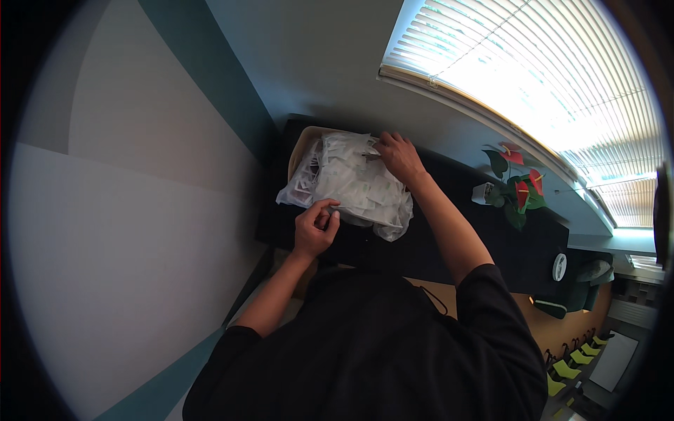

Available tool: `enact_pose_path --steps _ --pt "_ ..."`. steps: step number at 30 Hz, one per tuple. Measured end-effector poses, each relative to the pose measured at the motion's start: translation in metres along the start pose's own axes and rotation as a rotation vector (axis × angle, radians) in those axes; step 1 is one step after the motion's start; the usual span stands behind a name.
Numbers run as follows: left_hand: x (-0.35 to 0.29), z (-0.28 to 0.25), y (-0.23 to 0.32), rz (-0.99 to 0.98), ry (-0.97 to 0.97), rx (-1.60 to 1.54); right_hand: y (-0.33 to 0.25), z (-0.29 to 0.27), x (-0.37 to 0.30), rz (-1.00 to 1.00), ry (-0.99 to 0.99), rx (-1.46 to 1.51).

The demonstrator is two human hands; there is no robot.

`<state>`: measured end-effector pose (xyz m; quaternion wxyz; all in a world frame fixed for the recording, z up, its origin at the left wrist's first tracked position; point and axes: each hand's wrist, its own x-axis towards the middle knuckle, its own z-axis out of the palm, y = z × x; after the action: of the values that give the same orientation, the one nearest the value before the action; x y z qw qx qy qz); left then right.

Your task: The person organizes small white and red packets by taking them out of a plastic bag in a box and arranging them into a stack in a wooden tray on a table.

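Observation:
A pile of white, half-clear plastic packets (pixel 358 184) fills a tan bin (pixel 300 151) on the black table. At the pile's near left edge, my left hand (pixel 316 228) is closed, thumb and forefinger pinching the rim of the plastic. My right hand (pixel 400 160) reaches over the far right corner with bent fingers gripping a packet's edge; its fingertips are partly hidden. Left of the pile, a clear bag with purplish contents (pixel 302 184) hangs over the bin's side. A loose fold of clear plastic (pixel 395 226) droops at the near right corner.
A red-flowered plant in a white pot (pixel 481 194) stands on the black table (pixel 449 245) to the right. Beyond it lies a round white object (pixel 559 267). Walls border the table on the left and far side, under a window with blinds (pixel 519 77). Green chairs (pixel 567 370) stand farther right.

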<state>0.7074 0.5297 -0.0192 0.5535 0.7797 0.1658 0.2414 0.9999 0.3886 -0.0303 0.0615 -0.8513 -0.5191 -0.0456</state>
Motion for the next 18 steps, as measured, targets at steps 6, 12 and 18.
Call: enact_pose_path --steps 6,12,18 --pt "0.0011 -0.0008 0.001 0.016 0.01 0.011 0.0048 -0.0026 -0.0004 0.026 0.062 0.105" --pt "0.0005 0.0002 -0.0012 0.025 0.025 0.008 0.005 -0.0048 -0.0027 -0.037 0.09 0.037" --pt "0.0026 0.002 0.0001 0.036 0.02 0.004 0.0042 0.0007 -0.0039 -0.075 0.062 -0.006"
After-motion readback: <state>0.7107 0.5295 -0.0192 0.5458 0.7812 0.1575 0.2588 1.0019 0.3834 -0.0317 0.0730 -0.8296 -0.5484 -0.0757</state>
